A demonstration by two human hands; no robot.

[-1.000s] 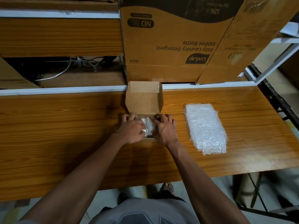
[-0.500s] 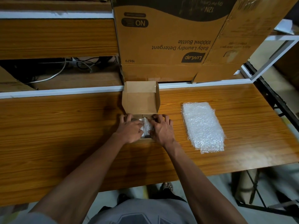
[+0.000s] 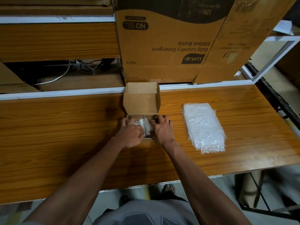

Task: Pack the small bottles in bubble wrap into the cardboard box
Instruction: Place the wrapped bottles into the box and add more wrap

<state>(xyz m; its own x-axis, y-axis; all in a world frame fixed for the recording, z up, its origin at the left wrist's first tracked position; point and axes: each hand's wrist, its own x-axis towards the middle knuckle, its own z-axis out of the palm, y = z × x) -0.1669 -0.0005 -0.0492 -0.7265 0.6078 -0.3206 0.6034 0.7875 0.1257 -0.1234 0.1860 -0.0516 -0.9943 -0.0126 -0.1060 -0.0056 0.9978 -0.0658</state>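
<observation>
Both hands, left hand [image 3: 130,135] and right hand [image 3: 162,131], clamp the wrapped bottles [image 3: 146,127] inside the box [image 3: 141,101]; press evenly toward twelve o'clock.

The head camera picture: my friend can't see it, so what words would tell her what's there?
Two bare hands, the left hand and right hand, press a clear bubble-wrapped bundle into a small open brown cardboard box on a wooden table. A flat white bubble wrap sheet lies to the right.
</observation>
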